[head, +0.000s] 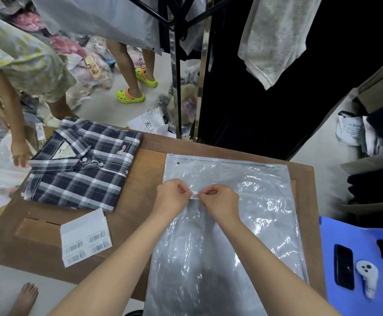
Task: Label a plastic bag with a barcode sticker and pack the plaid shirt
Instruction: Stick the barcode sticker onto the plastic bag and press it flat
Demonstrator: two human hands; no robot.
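A clear plastic zip bag [243,215] lies flat on the low wooden table [140,169], its zip edge at the far side. Just above the bag's upper left part, my left hand [174,197] and my right hand [220,200] pinch the two ends of a small white barcode sticker [195,195] between fingertips. The folded navy and white plaid shirt [81,165] rests on the table's far left, collar away from me. A white sheet of barcode stickers [85,238] sits at the near left.
Another person's hand [20,153] hovers at the shirt's left edge, and legs in yellow clogs [131,95] stand beyond the table. A clothes rack [179,65] with hanging garments rises behind. A blue stool [359,265] at my right carries a phone and a white controller.
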